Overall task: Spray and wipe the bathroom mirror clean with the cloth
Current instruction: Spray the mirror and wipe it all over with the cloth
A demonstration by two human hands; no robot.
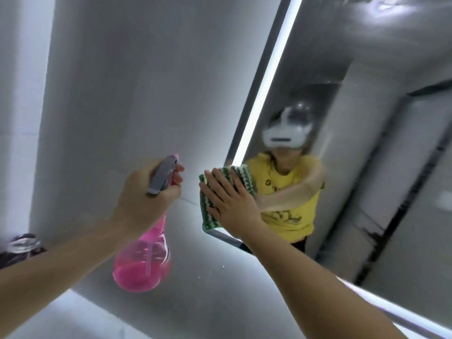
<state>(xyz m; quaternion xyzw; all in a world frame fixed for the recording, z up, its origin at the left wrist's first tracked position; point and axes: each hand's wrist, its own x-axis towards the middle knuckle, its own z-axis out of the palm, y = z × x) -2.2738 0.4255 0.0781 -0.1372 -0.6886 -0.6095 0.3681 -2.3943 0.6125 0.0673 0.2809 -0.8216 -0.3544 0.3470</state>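
Observation:
The mirror [367, 118] fills the right side, with a lit strip along its left and bottom edges. My right hand [227, 199] lies flat with fingers spread, pressing a green-and-white striped cloth [208, 211] against the mirror's lower left corner. My left hand [144, 192] grips the neck of a pink spray bottle [141, 263] with a grey trigger head, held up just left of the cloth; a finger rests at the trigger. The bottle is partly filled with pink liquid. The mirror reflects a person in a yellow shirt.
A grey tiled wall [134, 81] stands left of the mirror. A clear glass object [22, 243] sits at the far left edge on a dark surface. A pale ledge [80, 316] runs below.

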